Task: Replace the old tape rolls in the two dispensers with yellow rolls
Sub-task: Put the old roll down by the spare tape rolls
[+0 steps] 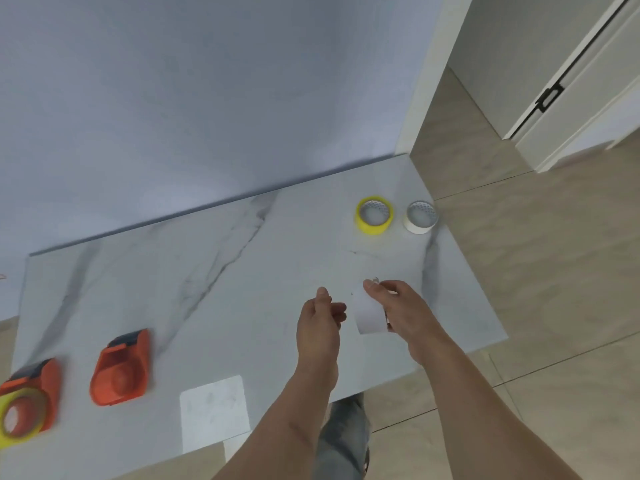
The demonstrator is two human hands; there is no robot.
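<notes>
Two orange tape dispensers lie on the marble table at the near left. The outer dispenser carries a yellow roll on its hub; the inner dispenser has a bare hub. A loose yellow roll and a white roll stand side by side at the far right. My right hand grips another white roll above the table's right part. My left hand is just left of it, fingers loosely curled, holding nothing.
A pale square patch marks the table's near edge. The table's right edge drops to a tiled floor. A wall runs behind the table and a door stands at the far right.
</notes>
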